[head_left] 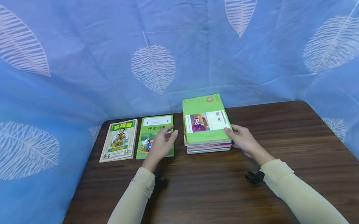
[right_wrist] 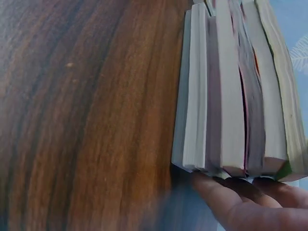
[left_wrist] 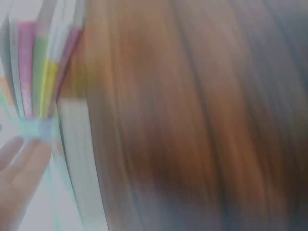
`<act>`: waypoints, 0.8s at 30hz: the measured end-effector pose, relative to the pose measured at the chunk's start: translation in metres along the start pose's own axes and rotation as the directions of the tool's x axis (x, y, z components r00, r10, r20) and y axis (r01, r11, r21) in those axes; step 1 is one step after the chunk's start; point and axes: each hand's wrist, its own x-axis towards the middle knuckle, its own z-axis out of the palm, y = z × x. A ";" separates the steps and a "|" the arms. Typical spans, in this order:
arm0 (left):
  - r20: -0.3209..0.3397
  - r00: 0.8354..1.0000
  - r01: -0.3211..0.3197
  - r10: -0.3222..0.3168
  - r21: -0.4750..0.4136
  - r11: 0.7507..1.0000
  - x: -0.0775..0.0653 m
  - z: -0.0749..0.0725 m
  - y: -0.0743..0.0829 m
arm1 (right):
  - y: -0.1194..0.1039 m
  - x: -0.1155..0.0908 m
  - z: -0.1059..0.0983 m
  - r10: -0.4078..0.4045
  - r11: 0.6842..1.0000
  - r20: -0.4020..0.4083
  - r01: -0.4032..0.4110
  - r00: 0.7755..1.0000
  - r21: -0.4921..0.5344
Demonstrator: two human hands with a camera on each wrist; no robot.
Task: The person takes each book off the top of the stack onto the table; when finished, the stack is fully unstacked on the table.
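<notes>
A stack of books (head_left: 208,148) lies on the table with a green book (head_left: 205,136) on top. My right hand (head_left: 244,139) holds the stack at its right side, the thumb over the green cover's edge. In the right wrist view its fingers (right_wrist: 226,199) touch the side of the stack (right_wrist: 231,106). My left hand (head_left: 161,143), fingers loosely extended, is over a second green book (head_left: 143,151) and holds nothing. The left wrist view is blurred; coloured spines (left_wrist: 29,72) show beside the left hand (left_wrist: 19,173).
A book with a cream border and an illustrated cover (head_left: 118,141) lies left of the second green book. All rest on a dark wooden table (head_left: 209,197). Blue cloth with white leaf prints (head_left: 193,62) hangs behind and at both sides.
</notes>
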 end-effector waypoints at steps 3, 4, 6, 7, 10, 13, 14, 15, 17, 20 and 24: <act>0.073 0.997 0.033 -0.027 -0.087 0.996 0.003 0.012 0.008 | -0.002 -0.005 -0.005 0.010 1.000 -0.014 -0.010 1.000 -0.014; 0.094 0.995 0.041 -0.031 -0.106 0.994 0.004 0.016 0.010 | -0.002 -0.006 -0.007 0.011 1.000 -0.025 -0.012 1.000 -0.023; 0.123 0.992 0.042 -0.026 -0.135 0.990 0.006 0.023 0.013 | -0.002 -0.010 -0.012 0.012 0.998 -0.045 -0.015 0.999 -0.054; 0.134 0.991 0.041 -0.020 -0.155 0.987 0.006 0.026 0.014 | -0.002 -0.012 -0.015 0.010 0.997 -0.056 -0.014 0.998 -0.072; 0.149 0.989 0.035 -0.007 -0.188 0.981 0.008 0.033 0.013 | 0.000 -0.019 -0.027 0.015 0.997 -0.091 -0.023 0.996 -0.080; 0.139 0.990 0.044 -0.014 -0.215 0.976 0.009 0.037 0.010 | 0.003 -0.027 -0.040 0.020 1.000 -0.090 -0.019 0.996 0.019; 0.137 0.990 0.049 -0.018 -0.224 0.973 0.009 0.037 0.010 | 0.004 -0.030 -0.045 0.023 0.998 -0.088 -0.017 0.996 0.063; 0.135 0.990 0.056 -0.026 -0.230 0.972 0.009 0.037 0.010 | 0.004 -0.033 -0.049 0.023 0.994 -0.084 -0.014 0.996 0.107; 0.130 0.991 0.063 -0.032 -0.240 0.969 0.009 0.038 0.011 | 0.005 -0.038 -0.058 0.025 0.985 -0.086 -0.010 0.996 0.172; 0.141 0.989 0.077 -0.043 -0.250 0.965 0.009 0.038 0.013 | 0.007 -0.046 -0.071 0.031 0.975 -0.114 -0.005 0.993 0.222; 0.175 0.981 0.134 -0.087 -0.280 0.951 0.005 0.039 0.012 | 0.016 -0.055 -0.087 0.045 0.960 -0.156 0.001 0.987 0.281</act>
